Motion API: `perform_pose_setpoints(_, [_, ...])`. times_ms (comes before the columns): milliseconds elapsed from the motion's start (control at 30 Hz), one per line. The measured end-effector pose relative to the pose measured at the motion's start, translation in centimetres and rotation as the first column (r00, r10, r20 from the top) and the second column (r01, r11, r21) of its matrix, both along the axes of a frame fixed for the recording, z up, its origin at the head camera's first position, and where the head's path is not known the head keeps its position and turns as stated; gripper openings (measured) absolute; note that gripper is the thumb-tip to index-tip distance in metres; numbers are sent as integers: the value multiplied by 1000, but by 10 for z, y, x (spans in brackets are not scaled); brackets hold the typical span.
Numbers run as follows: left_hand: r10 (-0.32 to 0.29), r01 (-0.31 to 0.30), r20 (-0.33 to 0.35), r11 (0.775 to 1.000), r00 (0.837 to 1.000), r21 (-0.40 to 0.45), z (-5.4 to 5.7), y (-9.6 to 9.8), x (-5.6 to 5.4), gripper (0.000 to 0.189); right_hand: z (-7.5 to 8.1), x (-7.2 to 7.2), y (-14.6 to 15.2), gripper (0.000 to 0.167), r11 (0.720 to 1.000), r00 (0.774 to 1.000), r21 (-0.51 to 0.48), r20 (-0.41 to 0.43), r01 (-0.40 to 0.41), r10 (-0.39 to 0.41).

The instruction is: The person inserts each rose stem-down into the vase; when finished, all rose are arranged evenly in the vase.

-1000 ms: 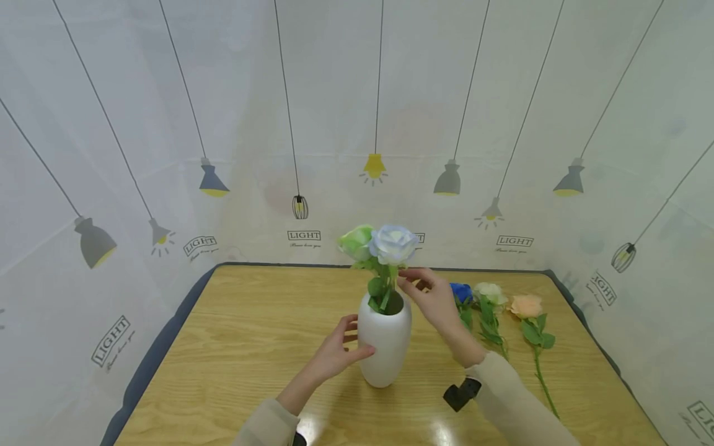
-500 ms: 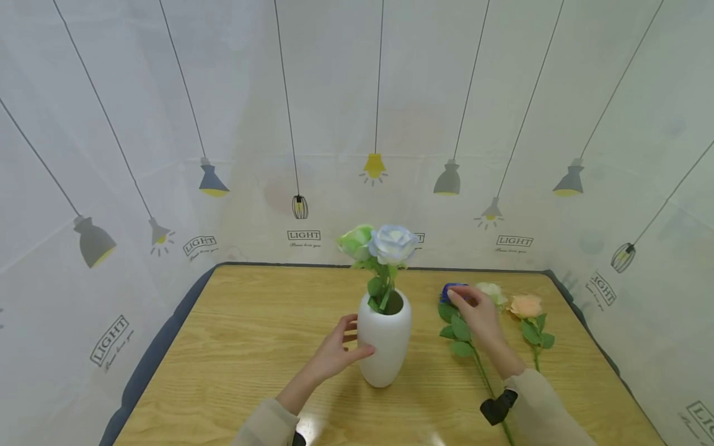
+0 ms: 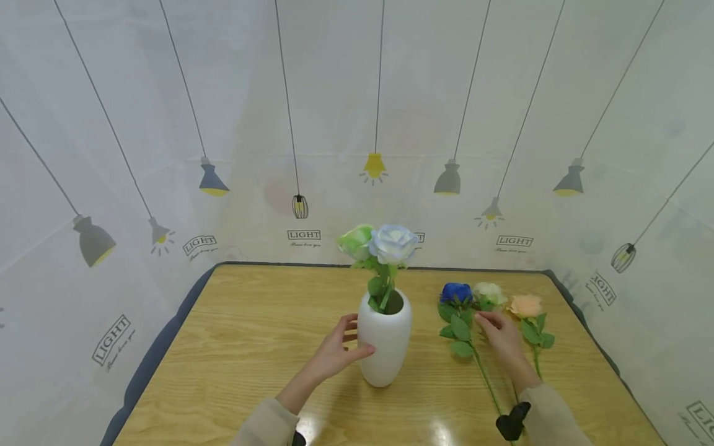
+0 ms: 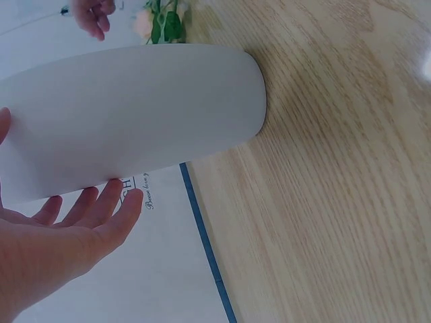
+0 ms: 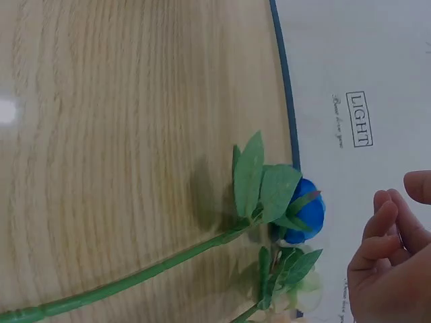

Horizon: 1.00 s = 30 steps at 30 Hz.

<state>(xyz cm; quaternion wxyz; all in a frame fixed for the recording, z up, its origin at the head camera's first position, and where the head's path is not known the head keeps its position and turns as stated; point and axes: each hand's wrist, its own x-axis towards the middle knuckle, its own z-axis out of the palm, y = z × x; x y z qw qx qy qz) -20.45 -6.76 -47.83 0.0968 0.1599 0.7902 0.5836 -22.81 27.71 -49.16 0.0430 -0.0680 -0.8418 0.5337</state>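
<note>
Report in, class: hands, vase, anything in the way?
Left hand grips upright vase. Right hand empty, near blue rose. Two flowers stand in vase; three roses lie on table. Vase mouth partly free.

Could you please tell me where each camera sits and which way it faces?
Head: worn on the head, facing forward and down at the table, vase and flowers; the left hand, right hand and both sleeves show.
Left wrist: worn on that wrist, facing the vase's side; the left hand shows at lower left, part of the right hand at the top.
Right wrist: worn on that wrist, facing the blue flower; the right hand shows at lower right.
Shared: the head and right wrist views both show the blue flower.
</note>
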Motion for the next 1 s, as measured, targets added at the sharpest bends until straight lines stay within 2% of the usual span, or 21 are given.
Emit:
perform_pose_setpoints(100, [2, -2, -3, 1000, 1000, 0, 1, 0, 0, 73, -6, 2, 6, 49, 1000, 999, -5, 35, 1, -1])
perform_pose_setpoints(200, [-7, 7, 5, 1000, 1000, 10, 14, 1, 7, 71, -12, 4, 10, 44, 1000, 998, 11, 56, 15, -16])
perform_pose_setpoints(300, [-14, 13, 18, 1000, 1000, 25, 20, 0, 9, 71, -20, 5, 13, 37, 999, 997, 32, 68, 24, -26])
perform_pose_setpoints(333, [-15, 14, 20, 1000, 1000, 27, 20, 0, 9, 71, -22, 6, 14, 36, 999, 997, 35, 74, 22, -25])
perform_pose_setpoints(467, [-4, 4, 13, 1000, 1000, 12, 6, 0, 2, 73, -34, 9, 17, 35, 1000, 993, 6, 120, 13, -14])
perform_pose_setpoints(700, [-3, 3, 9, 1000, 1000, 2, 4, -1, 3, 73, -61, 8, 21, 37, 999, 975, -36, 223, 28, -20])
perform_pose_setpoints(867, [-6, 6, 3, 1000, 1000, 0, 4, -1, 2, 72, -72, 8, 21, 41, 999, 973, 20, 227, 26, -30])
perform_pose_setpoints(1000, [-5, 5, 4, 1000, 1000, -4, 3, -1, 2, 73, -77, 8, 17, 35, 996, 978, 77, 204, 33, -48])
